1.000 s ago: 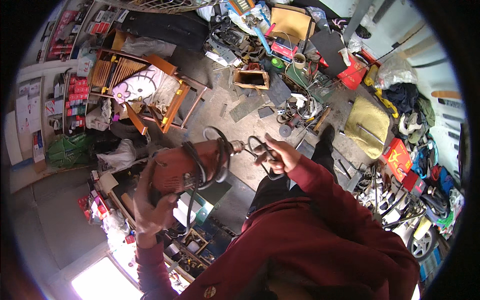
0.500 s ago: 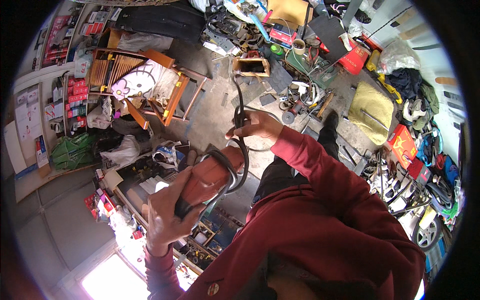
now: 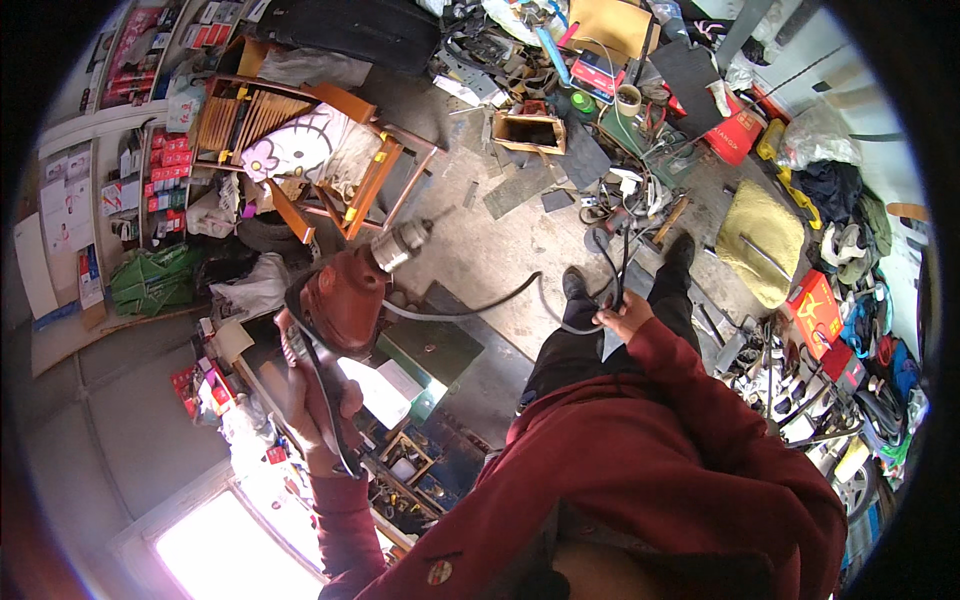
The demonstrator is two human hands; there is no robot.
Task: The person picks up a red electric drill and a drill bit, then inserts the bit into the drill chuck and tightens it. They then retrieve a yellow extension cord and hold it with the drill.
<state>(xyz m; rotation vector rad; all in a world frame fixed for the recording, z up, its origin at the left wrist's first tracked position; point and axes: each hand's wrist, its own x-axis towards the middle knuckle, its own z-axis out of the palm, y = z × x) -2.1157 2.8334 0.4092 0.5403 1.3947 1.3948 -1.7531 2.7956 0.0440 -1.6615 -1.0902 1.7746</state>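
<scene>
A red-brown electric drill with a metal chuck and a thin bit is up in front of me on the left. My left hand is wrapped round its dark handle. From the drill a black power cord runs rightward in a loose curve. Its bunched loops are pinched in my right hand, held over my legs. Part of the cord hangs before my dark trousers.
A wooden folding chair with a patterned cushion stands at far left. Beyond are an open cardboard box and scattered tools. A yellow mat lies at right, beside piled shoes and bags. Below the drill is a cluttered bench with a wooden tray.
The drill has turned so its chuck and bit show, pointing away from me. My right hand has moved right and nearer, drawing the cord away from the drill.
</scene>
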